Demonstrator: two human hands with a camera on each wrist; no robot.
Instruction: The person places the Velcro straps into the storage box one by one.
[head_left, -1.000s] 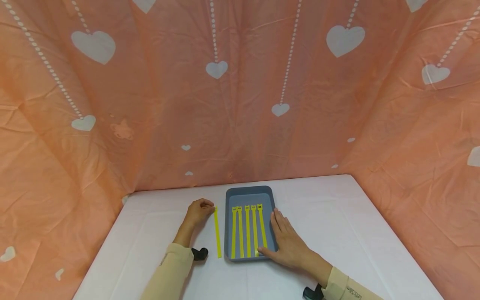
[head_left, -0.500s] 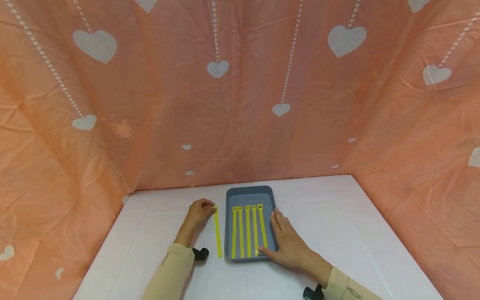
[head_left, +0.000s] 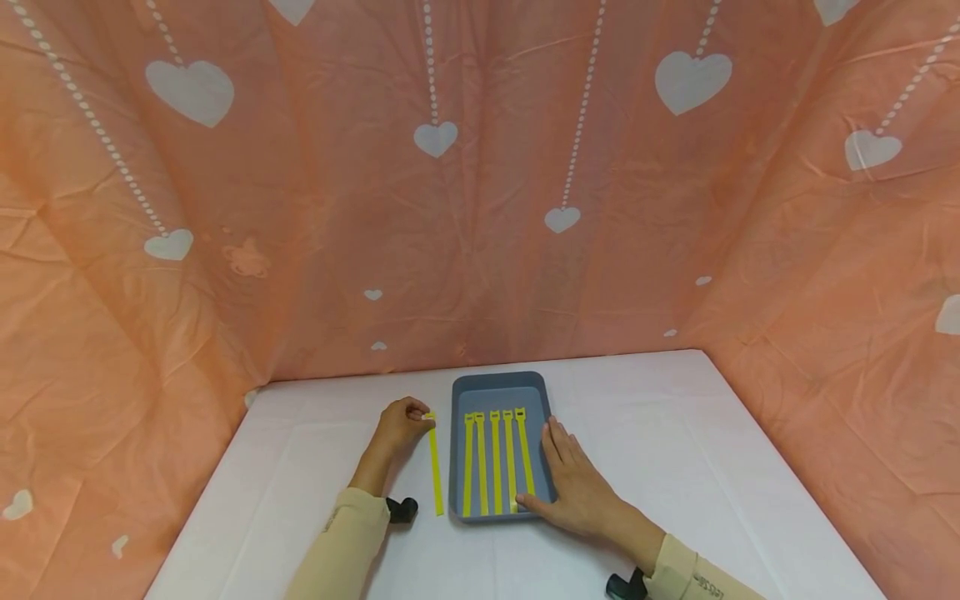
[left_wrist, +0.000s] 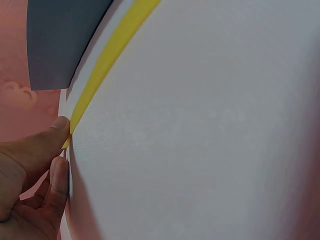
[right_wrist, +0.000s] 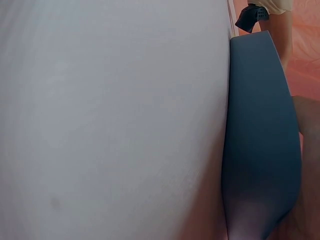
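Observation:
A yellow cable tie (head_left: pixel 437 475) with a slotted head lies lengthwise on the white table, just left of the grey-blue tray (head_left: pixel 498 382). At its far end, my left hand (head_left: pixel 401 425) pinches the head between thumb and fingers; the left wrist view shows the thumb (left_wrist: pixel 60 125) against the end of the strap. Inside the tray several matching yellow cable ties (head_left: pixel 495 467) lie side by side, heads away from me. My right hand (head_left: pixel 581 492) rests along the tray's right side with straight fingers, its thumb reaching over the near right corner. In the right wrist view the tray wall (right_wrist: pixel 262 130) partly hides that hand.
A white cloth (head_left: pixel 660 433) covers the table. Behind and on both sides hangs an orange curtain (head_left: pixel 495 283) with white hearts. Black wrist-worn devices show at the left wrist (head_left: pixel 402 509) and at the right wrist (head_left: pixel 627 585).
My left fingertips have shifted slightly at the head of the loose cable tie, showing more of it. The right hand, the tray and the ties inside keep their places.

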